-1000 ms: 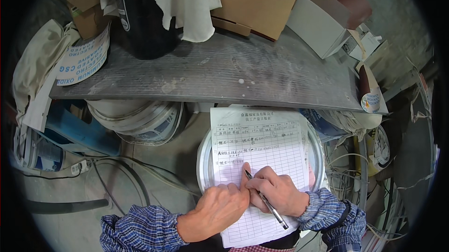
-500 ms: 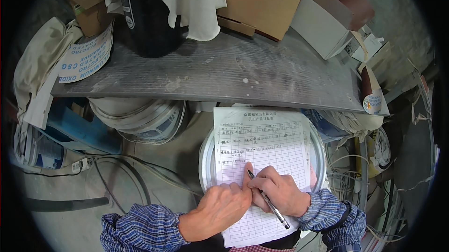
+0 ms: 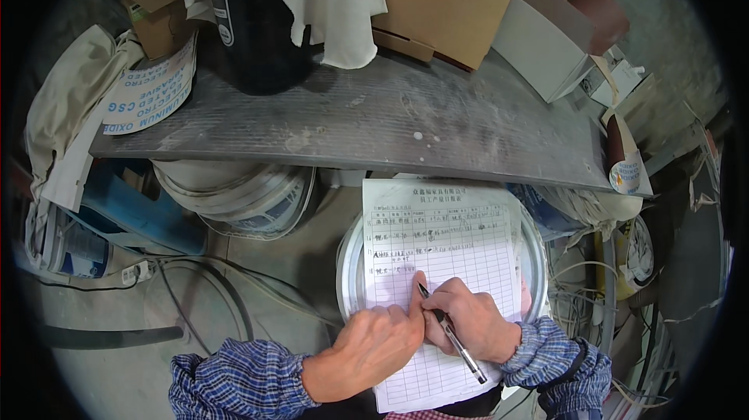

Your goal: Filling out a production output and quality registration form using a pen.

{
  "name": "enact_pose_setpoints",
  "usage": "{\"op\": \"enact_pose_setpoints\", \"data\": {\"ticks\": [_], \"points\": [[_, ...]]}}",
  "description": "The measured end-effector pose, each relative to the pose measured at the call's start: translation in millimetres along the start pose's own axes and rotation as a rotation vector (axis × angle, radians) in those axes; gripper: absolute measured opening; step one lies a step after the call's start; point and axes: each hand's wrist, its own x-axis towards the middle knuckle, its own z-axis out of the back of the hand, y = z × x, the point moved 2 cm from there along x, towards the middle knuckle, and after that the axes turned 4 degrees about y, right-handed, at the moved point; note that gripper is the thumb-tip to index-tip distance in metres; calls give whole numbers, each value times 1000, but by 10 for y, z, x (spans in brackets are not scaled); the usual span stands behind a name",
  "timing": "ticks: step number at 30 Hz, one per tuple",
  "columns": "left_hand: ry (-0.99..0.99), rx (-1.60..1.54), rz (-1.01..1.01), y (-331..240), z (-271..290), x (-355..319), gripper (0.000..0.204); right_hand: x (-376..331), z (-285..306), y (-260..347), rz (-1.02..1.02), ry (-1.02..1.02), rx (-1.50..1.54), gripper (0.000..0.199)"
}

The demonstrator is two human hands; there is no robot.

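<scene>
Clamps pen [image 3: 465, 354] in right hand [image 3: 472, 325]; lays left hand [image 3: 367, 351], curled except index, on form [image 3: 464, 260], probably steadying it over pail [image 3: 349, 272].

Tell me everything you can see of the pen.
The pen is slim and straight, apparently plastic, with a dark front, a pale or clear-looking barrel and a dark and silvery rear end. The right hand grips it near the front. It slants across the ruled sheet, front end up and left beside the left hand's outstretched index finger, rear end down and right. Whether its tip touches the paper or that finger cannot be told.
</scene>
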Motion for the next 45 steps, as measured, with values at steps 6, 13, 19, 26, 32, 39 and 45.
{"op": "enact_pose_setpoints", "data": {"ticks": [6,13,19,26,32,39,45], "points": [[13,-8,3,4,4,12,59,-2,4,-6,-69,37,41,40],[55,28,16,-14,58,17,58,13,16,21,-77,21,53,38],[29,-29,52,-18,32,0,59,23,6,28,-51,-4,45,37],[64,-20,36,-13,76,40,59,9,7,7,-37,-19,53,36],[48,-19,39,-11,87,25,58,13,11,15,-61,-6,59,34],[50,-35,48,-10,102,34,57,32,20,-18,-205,-230,283,27],[21,-36,43,-16,130,16,67,53,87,-108,-288,-217,315,23]]}}
